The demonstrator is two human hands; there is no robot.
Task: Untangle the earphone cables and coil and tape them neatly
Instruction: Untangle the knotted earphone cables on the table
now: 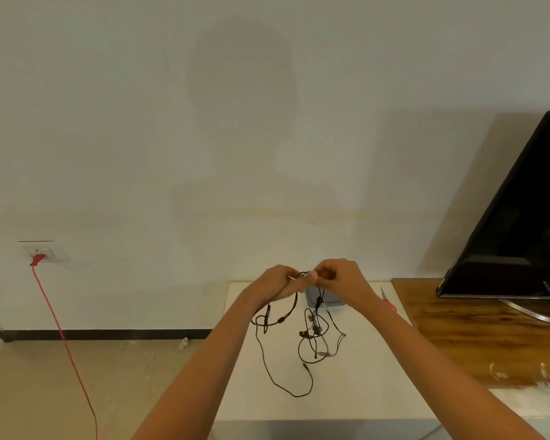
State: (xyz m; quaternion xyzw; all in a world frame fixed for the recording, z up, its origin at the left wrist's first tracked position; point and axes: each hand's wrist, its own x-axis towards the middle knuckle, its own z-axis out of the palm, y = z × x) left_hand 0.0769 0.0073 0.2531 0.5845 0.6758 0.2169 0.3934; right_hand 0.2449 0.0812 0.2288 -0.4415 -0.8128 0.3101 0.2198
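A tangle of black earphone cables [308,338] hangs from both my hands above the white table [356,385]. My left hand [277,282] pinches the cable at the top left of the tangle. My right hand [340,279] pinches it just to the right, fingers curled; the two hands almost touch. Loops, earbuds and a plug dangle below, and one long strand trails down over the tabletop. A grey box-like object [329,299] sits behind the cables, partly hidden by my right hand.
Red-handled scissors [388,300] lie at the table's far right edge. A wooden cabinet top [477,341] adjoins on the right and carries a black television [518,230]. A red cord [64,341] runs from a wall socket [45,250] down to the floor on the left.
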